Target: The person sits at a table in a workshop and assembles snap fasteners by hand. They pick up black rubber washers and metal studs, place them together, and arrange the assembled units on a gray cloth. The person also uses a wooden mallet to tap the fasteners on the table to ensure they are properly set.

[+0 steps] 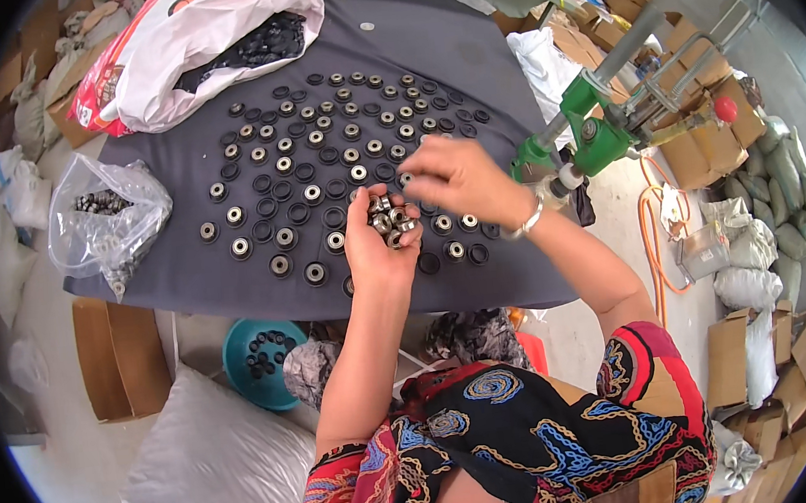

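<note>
Shiny silver, ring-shaped metal bearings (381,221) sit heaped in the left hand (379,255), its grip curled around them. Smooth black rings (335,227), many holding bearings, dot the dark grey, cloth-covered bench (428,39). The right hand (459,175), alongside, is blurred; its grip state cannot be told.

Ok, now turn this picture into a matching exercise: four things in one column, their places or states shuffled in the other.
Things:
1. left hand
2. basin
3. clear plastic bag
4. green machine

Places or states:
A. at the right side of the table
B. cupped around shiny metal pieces
C. at the left side of the table
D. below the table's near edge, with dark parts inside

Right pairs: 1-B, 2-D, 3-C, 4-A
</note>
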`<action>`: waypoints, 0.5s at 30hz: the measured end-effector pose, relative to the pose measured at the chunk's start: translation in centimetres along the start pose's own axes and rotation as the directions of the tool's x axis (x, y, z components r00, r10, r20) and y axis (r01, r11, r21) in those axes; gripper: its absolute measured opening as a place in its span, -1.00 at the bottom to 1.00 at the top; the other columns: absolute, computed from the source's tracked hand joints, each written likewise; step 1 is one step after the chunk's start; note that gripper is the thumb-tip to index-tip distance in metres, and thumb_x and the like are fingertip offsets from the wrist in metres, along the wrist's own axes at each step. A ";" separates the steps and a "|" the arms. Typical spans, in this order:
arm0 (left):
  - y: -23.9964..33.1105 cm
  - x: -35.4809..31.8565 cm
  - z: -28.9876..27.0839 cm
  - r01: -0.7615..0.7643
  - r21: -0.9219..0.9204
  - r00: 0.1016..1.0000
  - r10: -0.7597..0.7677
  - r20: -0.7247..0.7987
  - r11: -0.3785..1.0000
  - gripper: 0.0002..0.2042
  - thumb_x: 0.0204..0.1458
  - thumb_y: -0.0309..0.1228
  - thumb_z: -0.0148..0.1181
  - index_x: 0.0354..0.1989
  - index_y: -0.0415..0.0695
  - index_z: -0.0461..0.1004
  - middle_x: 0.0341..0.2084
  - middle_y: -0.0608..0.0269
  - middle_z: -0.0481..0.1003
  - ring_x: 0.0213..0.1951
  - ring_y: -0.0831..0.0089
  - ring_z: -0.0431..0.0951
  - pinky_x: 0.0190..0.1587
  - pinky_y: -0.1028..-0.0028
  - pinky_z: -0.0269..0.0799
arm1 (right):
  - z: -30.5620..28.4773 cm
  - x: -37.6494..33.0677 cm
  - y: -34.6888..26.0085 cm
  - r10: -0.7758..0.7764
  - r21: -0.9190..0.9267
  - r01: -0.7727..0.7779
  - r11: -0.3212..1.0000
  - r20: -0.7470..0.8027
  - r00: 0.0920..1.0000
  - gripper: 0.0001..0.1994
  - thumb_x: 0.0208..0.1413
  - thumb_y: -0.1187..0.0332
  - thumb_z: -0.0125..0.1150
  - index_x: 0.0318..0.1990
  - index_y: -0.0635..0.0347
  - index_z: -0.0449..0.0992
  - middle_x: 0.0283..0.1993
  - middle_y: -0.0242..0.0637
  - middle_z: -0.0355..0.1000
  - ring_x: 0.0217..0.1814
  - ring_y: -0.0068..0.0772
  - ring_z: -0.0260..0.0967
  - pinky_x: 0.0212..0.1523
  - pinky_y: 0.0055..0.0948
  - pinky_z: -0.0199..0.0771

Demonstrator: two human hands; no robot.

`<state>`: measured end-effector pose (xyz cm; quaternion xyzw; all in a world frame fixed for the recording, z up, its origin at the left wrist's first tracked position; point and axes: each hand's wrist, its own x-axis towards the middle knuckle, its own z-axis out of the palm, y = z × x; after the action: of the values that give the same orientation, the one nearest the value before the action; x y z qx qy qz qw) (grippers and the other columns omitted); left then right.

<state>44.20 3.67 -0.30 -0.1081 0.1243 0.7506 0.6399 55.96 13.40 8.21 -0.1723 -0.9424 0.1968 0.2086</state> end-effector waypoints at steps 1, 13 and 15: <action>-0.1 0.3 -0.2 0.004 -0.008 0.999 -0.003 0.047 1.000 -0.78 0.23 -0.22 -0.09 -0.30 -0.09 0.38 -0.46 0.29 0.42 -0.45 0.45 0.44 -0.65 0.55 0.13 | 0.5 -0.4 -1.3 -0.028 0.019 0.027 0.999 0.010 1.000 -0.75 -0.04 0.36 0.24 -0.18 0.22 0.55 -0.32 -0.27 0.40 -0.36 -0.28 0.42 -0.32 -0.36 0.45; -1.2 -0.3 2.5 -0.067 0.039 0.995 0.070 -0.073 0.997 -0.76 0.24 -0.23 -0.15 -0.33 -0.10 0.37 -0.38 0.28 0.44 -0.33 0.44 0.47 -0.38 0.41 0.43 | 2.7 -0.7 -2.8 -0.146 -0.129 0.137 0.982 -0.060 0.987 -0.78 -0.20 0.40 0.23 -0.30 0.17 0.51 -0.38 -0.32 0.35 -0.33 -0.26 0.36 -0.35 -0.33 0.42; -0.3 0.3 0.6 -0.014 0.054 0.999 0.011 0.048 0.998 -0.76 0.23 -0.22 -0.14 -0.34 -0.10 0.35 -0.41 0.27 0.43 -0.39 0.43 0.45 -0.54 0.46 0.33 | 2.5 -0.5 -2.3 -0.139 -0.078 0.128 0.989 -0.147 0.979 -0.79 -0.17 0.43 0.23 -0.29 0.21 0.51 -0.38 -0.31 0.41 -0.41 -0.35 0.41 -0.41 -0.41 0.44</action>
<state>44.47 4.19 0.16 -0.0720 0.1300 0.7533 0.6407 54.65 10.43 6.95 -0.1301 -0.9394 0.1362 0.2865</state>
